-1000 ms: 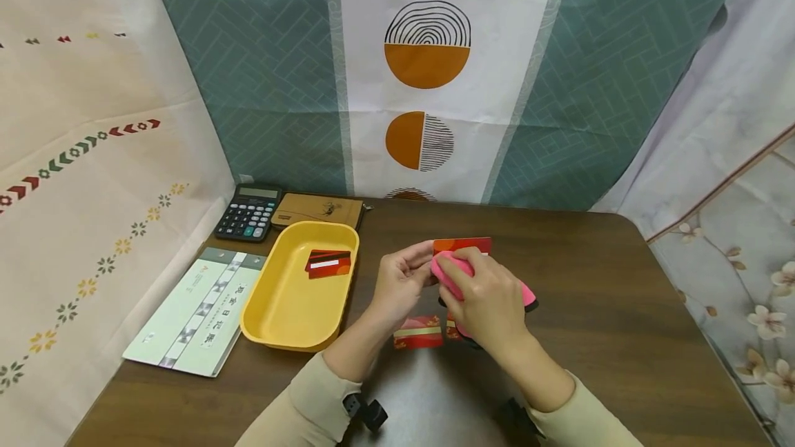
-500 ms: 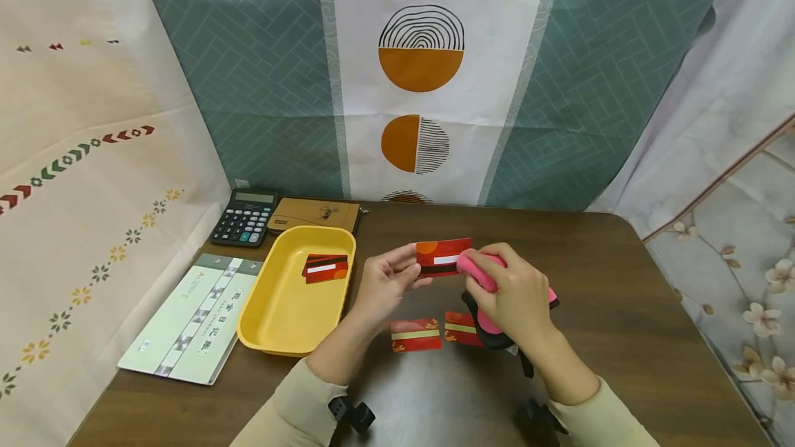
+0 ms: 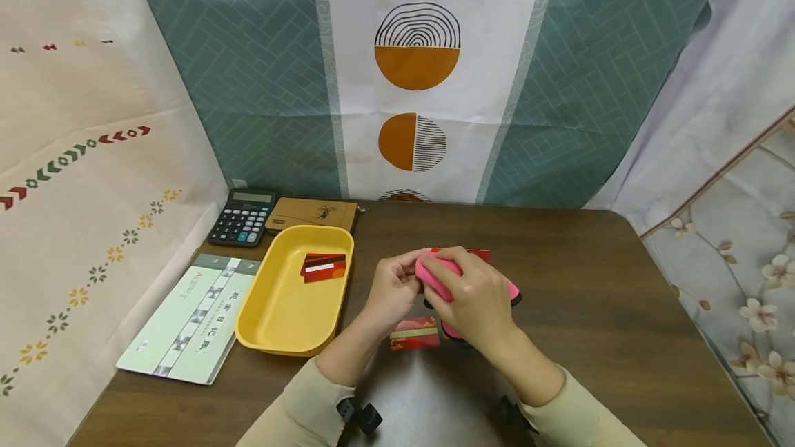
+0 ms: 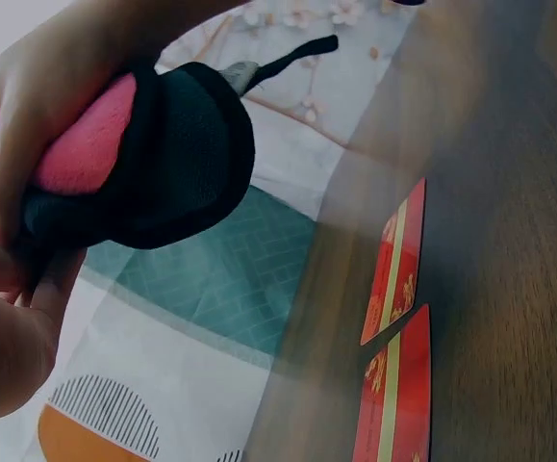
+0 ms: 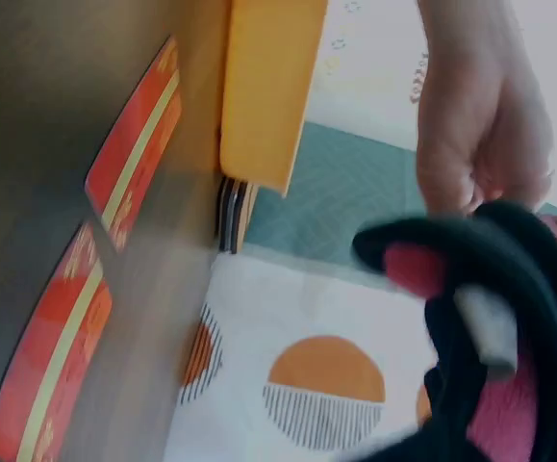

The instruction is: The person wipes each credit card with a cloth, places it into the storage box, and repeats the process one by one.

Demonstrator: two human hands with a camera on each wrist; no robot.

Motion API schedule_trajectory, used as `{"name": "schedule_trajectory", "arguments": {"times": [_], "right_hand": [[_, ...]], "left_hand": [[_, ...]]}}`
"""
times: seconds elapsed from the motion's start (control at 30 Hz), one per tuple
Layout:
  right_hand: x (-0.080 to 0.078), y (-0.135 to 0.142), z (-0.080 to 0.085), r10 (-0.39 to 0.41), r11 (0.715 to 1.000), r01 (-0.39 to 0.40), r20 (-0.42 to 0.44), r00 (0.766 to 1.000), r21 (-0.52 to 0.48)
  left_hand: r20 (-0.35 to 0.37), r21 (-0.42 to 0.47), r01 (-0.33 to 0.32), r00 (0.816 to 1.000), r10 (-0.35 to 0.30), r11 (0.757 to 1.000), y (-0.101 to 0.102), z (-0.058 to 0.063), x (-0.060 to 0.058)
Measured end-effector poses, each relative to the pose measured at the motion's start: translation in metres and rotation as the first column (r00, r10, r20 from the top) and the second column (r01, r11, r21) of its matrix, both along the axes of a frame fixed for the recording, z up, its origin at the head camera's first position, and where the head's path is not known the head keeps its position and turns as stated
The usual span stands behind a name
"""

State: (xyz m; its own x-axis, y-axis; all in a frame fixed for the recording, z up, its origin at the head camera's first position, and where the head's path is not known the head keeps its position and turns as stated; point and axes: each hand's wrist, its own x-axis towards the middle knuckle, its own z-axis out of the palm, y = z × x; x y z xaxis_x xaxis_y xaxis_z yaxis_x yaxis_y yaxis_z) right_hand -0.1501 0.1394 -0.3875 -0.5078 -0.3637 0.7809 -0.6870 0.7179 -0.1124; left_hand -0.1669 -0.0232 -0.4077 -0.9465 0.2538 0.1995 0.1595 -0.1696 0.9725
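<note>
We see the left hand [image 3: 393,288] pinching a red card [image 3: 479,254] at its left end, thumb and fingertips together there, above the tabletop [image 3: 584,336]. The right hand [image 3: 477,299] is clamped round a pink-and-black cloth [image 3: 435,276], which overlaps the card in the head view and leaves only a strip of its upper edge showing. In the left wrist view we notice a black loop sticking out from the cloth.

Below the hands, we find one gold-striped card [image 3: 415,334] lying flat on the tabletop; a second striped card [image 4: 395,265], just beside it, shows in both wrist views.

To the left we have a yellow tray [image 3: 282,319], with overlapping cards [image 3: 324,269] lying towards its far right side. Near it we see a calculator [image 3: 242,218], a brown notebook [image 3: 313,214] and a pale green book [image 3: 189,323].
</note>
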Motion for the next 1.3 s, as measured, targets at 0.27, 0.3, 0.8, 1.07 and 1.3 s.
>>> {"name": "schedule_trajectory", "arguments": {"times": [0.27,0.3,0.8,1.07,1.3], "right_hand": [[-0.006,0.02,-0.003,-0.062,0.993,0.066,0.044,0.997,-0.096],[-0.007,0.024,-0.004,-0.072,0.992,0.076,0.048,0.996,-0.099],[-0.012,0.058,-0.021,-0.086,0.988,0.101,0.123,0.989,-0.119],[-0.014,0.068,-0.023,-0.108,0.977,0.132,0.146,0.983,-0.165],[-0.016,0.075,-0.025,-0.126,0.97,0.157,0.17,0.977,-0.186]], "left_hand": [[0.042,0.043,-0.013,0.999,0.011,0.999,-0.017,0.001,0.005],[0.052,0.044,-0.026,0.998,0.023,0.999,-0.019,0.001,0.005],[0.22,0.065,-0.343,0.921,0.322,0.937,-0.06,-0.001,-0.006],[0.23,-0.073,-0.468,0.851,0.471,0.881,-0.097,0.003,-0.017],[0.245,-0.077,-0.507,0.825,0.51,0.858,-0.131,0.006,-0.027]]}}
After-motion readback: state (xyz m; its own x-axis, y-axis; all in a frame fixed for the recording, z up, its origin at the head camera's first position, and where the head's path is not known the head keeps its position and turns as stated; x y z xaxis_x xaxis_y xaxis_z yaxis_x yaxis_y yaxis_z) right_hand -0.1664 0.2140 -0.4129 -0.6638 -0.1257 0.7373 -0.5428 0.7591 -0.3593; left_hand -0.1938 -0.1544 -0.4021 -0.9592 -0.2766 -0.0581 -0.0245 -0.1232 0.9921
